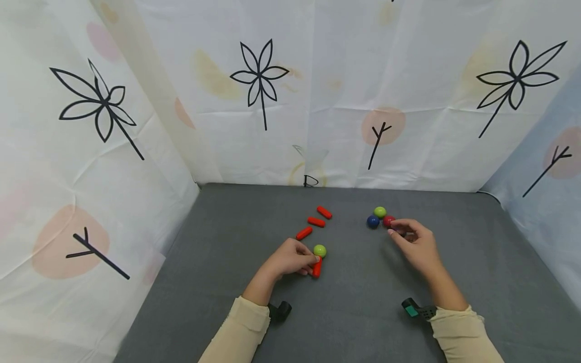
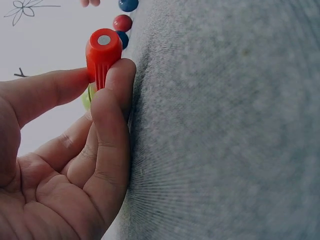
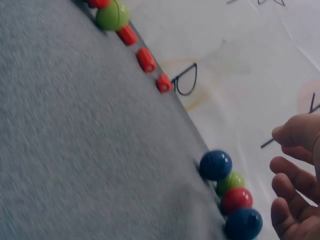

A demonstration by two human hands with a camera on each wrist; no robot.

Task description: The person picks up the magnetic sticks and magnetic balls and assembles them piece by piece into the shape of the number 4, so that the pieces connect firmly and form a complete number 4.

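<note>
My left hand (image 1: 292, 259) pinches a red rod (image 2: 104, 50) between thumb and fingers, low over the grey cloth. The rod's near end shows a round silvery tip in the left wrist view. At its far end a lime green ball (image 1: 320, 250) touches or nearly touches it. My right hand (image 1: 417, 247), fingers loosely bent and holding nothing visible, hovers beside a cluster of balls. In that cluster are a red ball (image 3: 236, 200), a green ball (image 3: 230, 183), a blue ball (image 3: 216, 165) and a second blue ball (image 3: 243, 223), which the hand mostly hides in the head view.
Three more red rods lie in a slanting row beyond the left hand: a near rod (image 1: 304, 232), a middle rod (image 1: 316, 222) and a far rod (image 1: 324, 212). A grey cloth surface (image 1: 354, 302) lies beneath everything. White printed curtains (image 1: 336, 146) hang behind and at both sides.
</note>
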